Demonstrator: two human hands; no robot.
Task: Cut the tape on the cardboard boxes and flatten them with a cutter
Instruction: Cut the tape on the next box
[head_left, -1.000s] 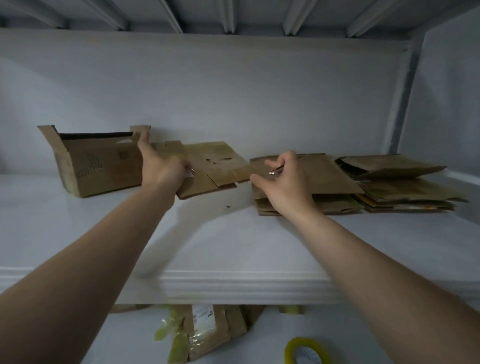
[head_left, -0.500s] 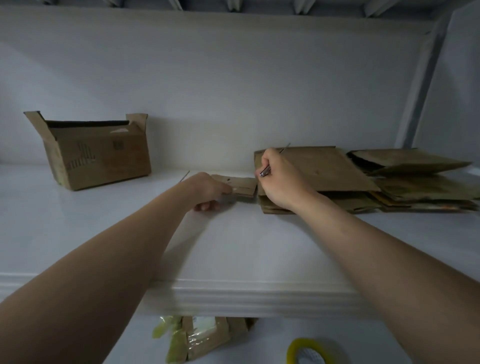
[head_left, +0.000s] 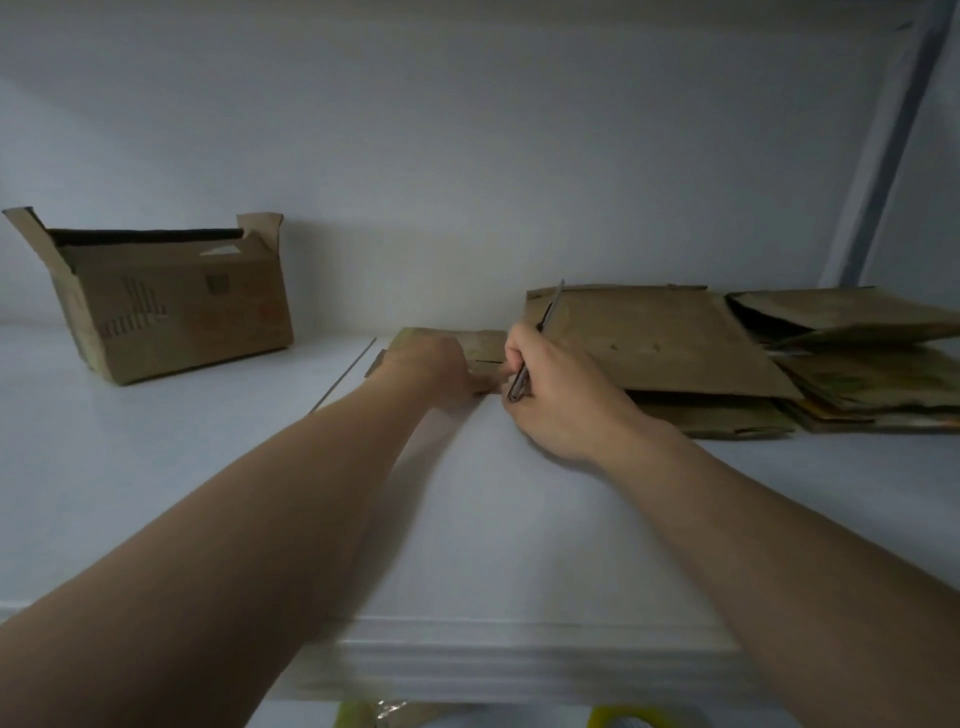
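Cardboard, one small flattened piece, is seen lying flat on the white shelf at about twelve o'clock, its right edge just beside the stack of flattened boxes at two o'clock. It is covered by the left hand, which is laid on top of it, presumably so that it is kept from sliding while it is dealt with. Whether that grip is curled round the near edge or spread flat cannot be told, since the fingers are blurred. The cutter is held in the right hand, the grip closed narrowly round its slim body like a pen. Its far end is pointed up toward one o'clock over the stack, probably so that the blade is kept clear of the other hand. An open box is left standing at ten o'clock, well apart, flaps raised, and is judged not yet flattened. A yellow tape roll is partly seen at six o'clock, below the shelf edge.
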